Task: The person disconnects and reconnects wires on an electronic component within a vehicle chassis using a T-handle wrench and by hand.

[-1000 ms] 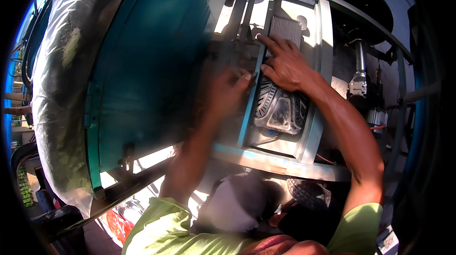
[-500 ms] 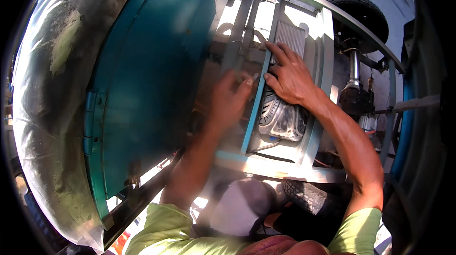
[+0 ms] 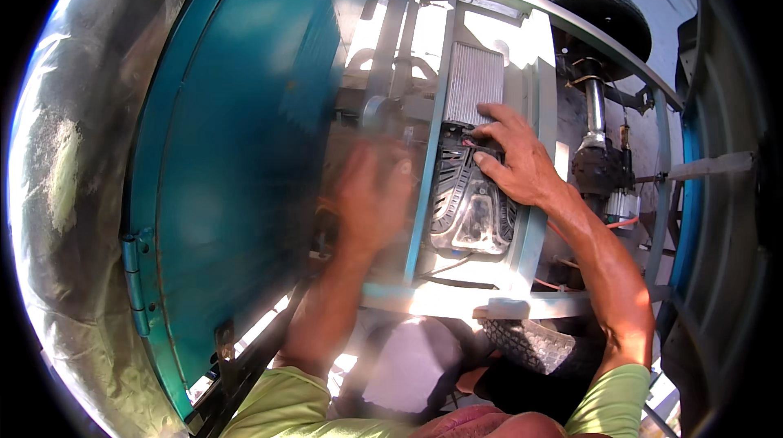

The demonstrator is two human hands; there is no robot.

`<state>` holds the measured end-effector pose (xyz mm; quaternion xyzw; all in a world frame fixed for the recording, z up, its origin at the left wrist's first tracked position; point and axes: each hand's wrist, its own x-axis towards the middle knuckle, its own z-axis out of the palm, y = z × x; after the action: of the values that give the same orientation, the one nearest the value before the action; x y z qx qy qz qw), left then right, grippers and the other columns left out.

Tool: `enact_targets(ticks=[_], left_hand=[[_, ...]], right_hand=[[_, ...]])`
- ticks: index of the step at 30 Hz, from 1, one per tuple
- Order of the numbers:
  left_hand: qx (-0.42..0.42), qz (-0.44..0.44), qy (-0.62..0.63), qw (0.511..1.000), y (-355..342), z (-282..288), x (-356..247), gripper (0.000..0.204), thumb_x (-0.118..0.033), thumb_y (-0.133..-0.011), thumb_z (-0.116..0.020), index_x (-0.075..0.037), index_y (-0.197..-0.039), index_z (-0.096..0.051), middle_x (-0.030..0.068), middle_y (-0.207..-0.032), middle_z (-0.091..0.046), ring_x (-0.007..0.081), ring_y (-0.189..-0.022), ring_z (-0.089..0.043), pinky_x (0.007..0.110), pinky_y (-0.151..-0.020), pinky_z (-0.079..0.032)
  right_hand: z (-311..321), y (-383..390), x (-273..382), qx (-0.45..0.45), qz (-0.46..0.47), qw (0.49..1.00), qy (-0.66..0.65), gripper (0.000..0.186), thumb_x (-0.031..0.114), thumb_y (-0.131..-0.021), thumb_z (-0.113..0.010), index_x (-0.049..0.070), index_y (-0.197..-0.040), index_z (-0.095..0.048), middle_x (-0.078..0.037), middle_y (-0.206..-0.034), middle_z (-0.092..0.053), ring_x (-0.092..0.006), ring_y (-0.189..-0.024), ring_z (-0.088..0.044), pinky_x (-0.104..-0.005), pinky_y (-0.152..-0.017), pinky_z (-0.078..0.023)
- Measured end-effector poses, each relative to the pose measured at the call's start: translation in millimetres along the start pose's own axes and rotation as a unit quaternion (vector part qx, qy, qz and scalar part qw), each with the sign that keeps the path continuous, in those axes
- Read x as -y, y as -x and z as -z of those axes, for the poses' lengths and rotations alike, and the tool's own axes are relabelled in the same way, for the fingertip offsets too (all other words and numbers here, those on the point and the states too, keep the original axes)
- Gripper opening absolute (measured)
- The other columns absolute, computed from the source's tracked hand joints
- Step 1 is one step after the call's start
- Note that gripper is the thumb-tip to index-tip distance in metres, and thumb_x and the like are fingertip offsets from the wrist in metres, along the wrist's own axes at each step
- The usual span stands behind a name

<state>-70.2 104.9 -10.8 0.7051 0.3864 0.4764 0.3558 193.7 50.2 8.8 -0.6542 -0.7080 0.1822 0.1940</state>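
A finned grey metal unit (image 3: 475, 83) with a black ribbed plastic cover (image 3: 455, 185) and a clear window lies inside the blue-grey metal frame (image 3: 440, 295). My right hand (image 3: 522, 162) rests over its upper right side, fingers bent but apart. Thumb and forefinger straddle a small bunch of thin wires (image 3: 471, 143) where the fins meet the cover; whether they touch the wires is unclear. Left of the frame's narrow bar (image 3: 428, 193), my left hand (image 3: 371, 193) is smeared by motion. Its fingers and anything in them cannot be made out.
A big teal hinged panel (image 3: 236, 152) stands close by my left arm, with a plastic-wrapped bulk (image 3: 61, 218) beyond it. To the right are an axle (image 3: 595, 108) and a tyre (image 3: 599, 10) at the back. Another tyre (image 3: 542, 348) lies below the frame's front bar.
My left hand has drawn back leftward and down from the narrow bar. My right hand has shifted off that bar to the wires on the unit. The view has moved slightly.
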Motion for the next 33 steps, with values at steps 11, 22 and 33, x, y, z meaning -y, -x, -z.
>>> enact_targets(ticks=[11, 22, 33], left_hand=[[0.040, 0.019, 0.119, 0.992, 4.3, -5.5, 31.9, 0.025, -0.018, -0.108, -0.056, 0.005, -0.111, -0.066, 0.0133, -0.113, -0.069, 0.0225, -0.102, -0.066, 0.035, -0.087, -0.054], [0.147, -0.110, -0.094, 0.979, 14.5, -12.6, 20.1, 0.034, -0.024, -0.110, -0.052, 0.004, -0.122, -0.067, 0.0154, -0.118, -0.069, 0.0258, -0.110, -0.066, 0.037, -0.098, -0.052], [0.222, -0.109, 0.142, 0.959, 48.0, -21.3, -54.6, 0.030, -0.015, -0.110, -0.045, 0.006, -0.118, -0.065, 0.0134, -0.126, -0.066, 0.0216, -0.111, -0.063, 0.034, -0.100, -0.048]], right_hand=[[-24.8, 28.5, 43.3, -0.146, -0.007, 0.989, -0.006, 0.049, 0.022, -0.076, -0.073, 0.000, -0.119, -0.070, -0.024, -0.144, -0.051, -0.0403, -0.140, -0.042, -0.0524, -0.113, -0.039], [-12.9, 191.3, 132.1, -0.112, -0.013, 0.986, -0.125, 0.031, 0.026, -0.072, -0.068, 0.000, -0.088, -0.072, -0.019, -0.103, -0.067, -0.0402, -0.099, -0.063, -0.0517, -0.084, -0.053], [40.5, 418.1, 211.6, -0.230, -0.047, 0.946, -0.224, 0.032, 0.020, -0.092, -0.074, 0.002, -0.117, -0.070, -0.015, -0.120, -0.069, -0.0329, -0.103, -0.070, -0.0441, -0.087, -0.058]])
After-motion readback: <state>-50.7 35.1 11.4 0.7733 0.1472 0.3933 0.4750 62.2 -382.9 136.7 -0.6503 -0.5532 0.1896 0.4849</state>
